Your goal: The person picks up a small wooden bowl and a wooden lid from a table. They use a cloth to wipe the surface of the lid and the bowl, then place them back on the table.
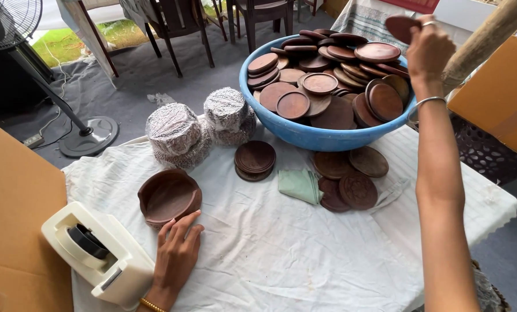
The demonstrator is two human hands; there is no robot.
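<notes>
Nearest, the left hand lies flat on the white cloth, fingers together and holding nothing, fingertips touching the stacked brown wooden bowls. Just left of it sits a cream tape dispenser, with brown cardboard beyond the table edge.

Mid-table, a short stack of dark wooden discs stands near a folded green cloth, and 4 loose discs lie beside that. Behind the bowls, 2 wrapped bundles in mesh-like foam stand touching, which suggests some pieces are already packed.

Farther back, the blue plastic basin is heaped with wooden discs, so most of the pile looks unhandled. The right hand is raised over the basin's far rim, fingers clamped on 1 wooden disc.

Beyond, a pedestal fan stands on grey floor covering, with dark chairs and a strip of grass behind.
</notes>
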